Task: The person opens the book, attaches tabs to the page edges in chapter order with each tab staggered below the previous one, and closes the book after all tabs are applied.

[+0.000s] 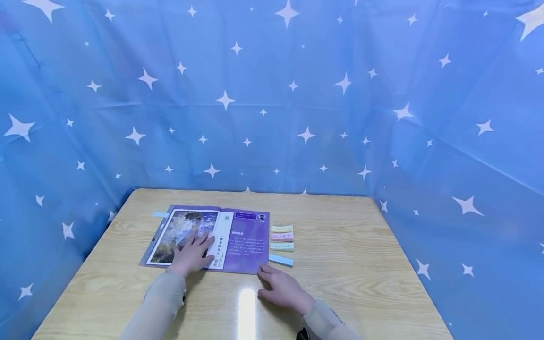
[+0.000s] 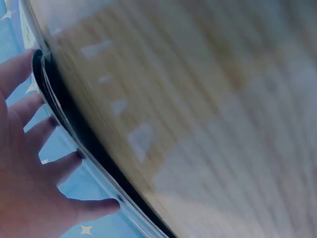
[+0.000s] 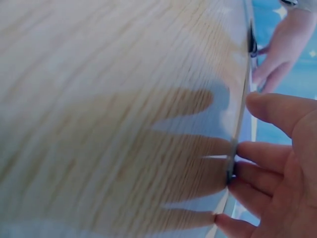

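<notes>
A magazine [image 1: 250, 238] lies open on the table, with a painting on its left page and white print on the purple right page. My left hand [image 1: 193, 255] rests spread over the lower part of the painting; in the left wrist view the fingers [image 2: 64, 166] of that hand [image 2: 29, 163] press on the pages. At the lower right corner of the purple page, my right hand [image 1: 282, 285] touches down with its index fingertip, the thumb held apart below. The right wrist view shows this hand [image 3: 282, 173] with extended fingers, tips at the surface. A light blue tab [image 1: 160, 214] sticks out from the magazine's left edge.
Right of the magazine, yellow, pink and pale green sticky notes [image 1: 282, 236] with handwriting lie in a column, a plain blue sticky pad [image 1: 281, 260] below them. The wooden table [image 1: 361, 245] is glossy. A blue star-patterned curtain [image 1: 272, 141] hangs behind and at both sides.
</notes>
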